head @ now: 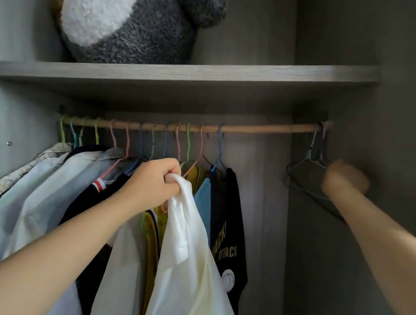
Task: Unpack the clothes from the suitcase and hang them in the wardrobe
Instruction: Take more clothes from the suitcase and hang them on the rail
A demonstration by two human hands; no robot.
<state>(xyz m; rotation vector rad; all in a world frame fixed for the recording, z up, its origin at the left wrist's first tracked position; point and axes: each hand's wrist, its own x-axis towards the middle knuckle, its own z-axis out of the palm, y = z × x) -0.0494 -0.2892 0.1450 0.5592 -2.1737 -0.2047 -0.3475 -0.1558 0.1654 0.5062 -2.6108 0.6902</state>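
- A patterned shirt (pixel 6 182) is hanging at the far left of the wooden rod (pixel 256 128), and pale and dark garments are hanging just beside it on pastel hangers (pixel 126 138).
- A grey and white plush toy (pixel 129 13) is lying on the shelf (pixel 184 75) above the rod, on its left part.
- The left hand (pixel 152 185) is holding a white garment (pixel 190 271) in front of the hanging clothes; its grip is curling tightly around the top fold of the cloth, and the rest of the cloth is falling down to the bottom edge of the view.
- A black T-shirt (pixel 229 236) with yellow letters is hanging on a blue hanger, last in the row, just behind the white garment.
- The right hand (pixel 345 179) is reaching to the empty hangers (pixel 308 173) at the right end of the rod, near the wardrobe wall (pixel 400 100); the hand is blurred, so I cannot tell if its grip is spread or pinching a hanger.
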